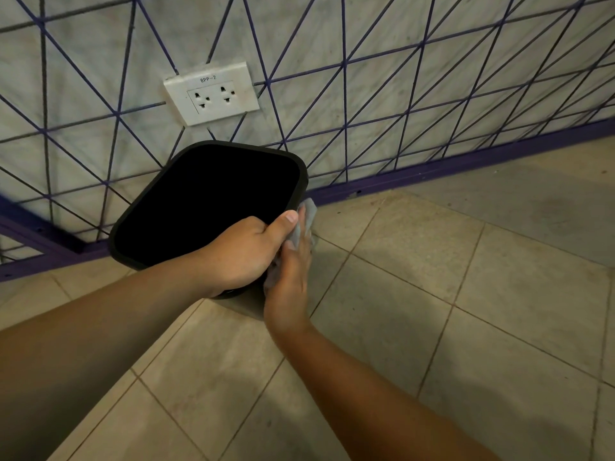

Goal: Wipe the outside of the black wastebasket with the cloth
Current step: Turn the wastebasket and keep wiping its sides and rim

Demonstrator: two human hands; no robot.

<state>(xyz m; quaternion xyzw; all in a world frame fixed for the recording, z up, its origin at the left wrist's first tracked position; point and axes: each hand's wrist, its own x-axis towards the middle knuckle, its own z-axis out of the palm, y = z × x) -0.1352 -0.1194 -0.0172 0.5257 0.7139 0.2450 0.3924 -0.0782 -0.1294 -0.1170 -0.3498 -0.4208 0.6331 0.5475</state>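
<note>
Left hand (pixel 244 251) grips wastebasket (pixel 139 207) rim; right hand (pixel 289 277) presses cloth (pixel 307 214).

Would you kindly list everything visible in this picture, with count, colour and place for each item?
wastebasket: one, black, standing on the floor against the wall, left of centre.
cloth: one, grey, against the wastebasket's right outer side, under the right hand.
wall socket: one double outlet, white, on the wall above the wastebasket.
wall: one, pale marbled with purple crossing lines, across the top.
skirting: one strip, purple, along the wall's foot.
floor: beige tiles, lower half.
left hand: one, grips the wastebasket's near rim.
right hand: one, presses the cloth on the wastebasket's side.
</note>
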